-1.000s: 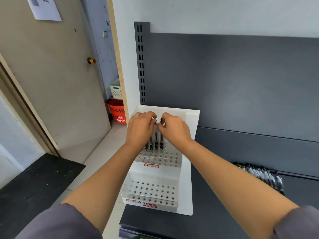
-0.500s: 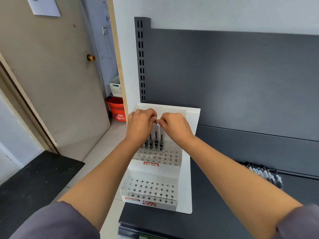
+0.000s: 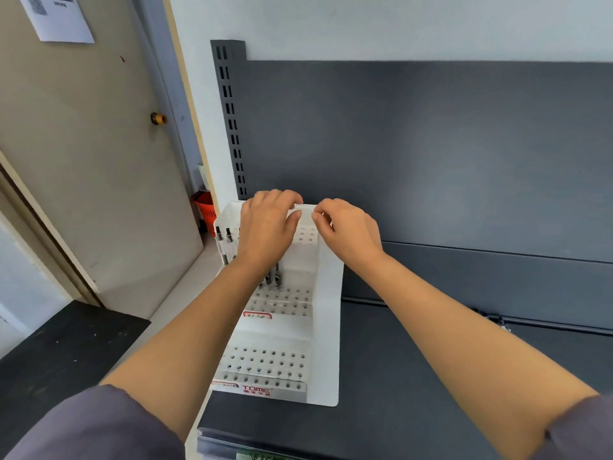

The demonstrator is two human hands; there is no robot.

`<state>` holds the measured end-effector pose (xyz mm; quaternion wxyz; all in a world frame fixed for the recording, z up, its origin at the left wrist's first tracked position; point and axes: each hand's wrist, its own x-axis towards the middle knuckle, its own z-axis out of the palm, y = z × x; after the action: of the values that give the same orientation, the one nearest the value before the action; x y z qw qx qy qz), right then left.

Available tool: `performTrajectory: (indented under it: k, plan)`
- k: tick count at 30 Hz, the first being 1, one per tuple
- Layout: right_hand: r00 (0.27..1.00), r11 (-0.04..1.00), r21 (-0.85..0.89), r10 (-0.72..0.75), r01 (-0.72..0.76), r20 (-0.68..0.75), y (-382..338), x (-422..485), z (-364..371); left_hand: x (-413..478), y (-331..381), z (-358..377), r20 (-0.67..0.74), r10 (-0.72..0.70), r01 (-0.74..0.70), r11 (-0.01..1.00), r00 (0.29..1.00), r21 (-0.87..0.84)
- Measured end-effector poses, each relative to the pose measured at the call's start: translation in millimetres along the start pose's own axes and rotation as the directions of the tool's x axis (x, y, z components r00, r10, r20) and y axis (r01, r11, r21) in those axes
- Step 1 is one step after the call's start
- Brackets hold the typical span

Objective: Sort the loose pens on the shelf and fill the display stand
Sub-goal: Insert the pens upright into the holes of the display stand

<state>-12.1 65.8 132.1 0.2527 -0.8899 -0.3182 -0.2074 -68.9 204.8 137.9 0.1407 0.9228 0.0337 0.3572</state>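
Head view, looking down along both bare forearms: the white display stand point(image 3: 326, 327) sits at the left end of the dark grey shelf point(image 3: 414, 376), its stepped tiers full of small holes and its front strip printed with a red logo point(image 3: 257, 390). Both hands are raised over the stand's top tier, close together but not touching. The left hand point(image 3: 268, 227) has its fingers curled at the stand's back rim with the thumb tucked under them. The right hand point(image 3: 351, 232) has its fingertips drawn together near the thumb. I cannot tell whether either hand pinches anything.

A few upright pens point(image 3: 274, 277) stand in the middle tier just under the left wrist, and two more dark-capped pens point(image 3: 224, 235) show at the top tier's left edge. Loose pens point(image 3: 496, 322) lie further right on the shelf, mostly hidden behind the right forearm.

Behind the stand rise a grey back panel point(image 3: 431, 144) and a slotted upright point(image 3: 229, 111). To the left are a beige door point(image 3: 83, 161) and an orange basket point(image 3: 204, 207) on the floor.
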Motion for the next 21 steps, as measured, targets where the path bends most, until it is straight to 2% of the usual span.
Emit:
performTrajectory:
  k: [3,6,9,13,21]
  plan:
    - [0.999,0.998,-0.060,0.023,-0.021,0.024,37,-15,-16,3,42,21,0.044,0.096,-0.097,0.995,0.994,0.006]
    - [0.996,0.994,-0.085,0.075,-0.071,0.053,84,-38,-38,0,88,52,0.098,0.130,-0.130,0.991,0.987,-0.015]
    - [0.988,0.990,-0.104,0.109,-0.098,0.105,125,-57,-56,-7,130,79,0.148,0.113,-0.106,0.993,0.983,-0.053]
    - [0.988,0.994,-0.091,0.072,-0.060,0.136,155,-67,-71,-13,162,97,0.157,0.075,-0.068,0.997,0.985,-0.047]
    - [0.986,0.999,-0.014,-0.033,0.036,0.165,143,-61,-64,-27,152,81,0.135,-0.054,0.051,0.998,0.989,0.027]
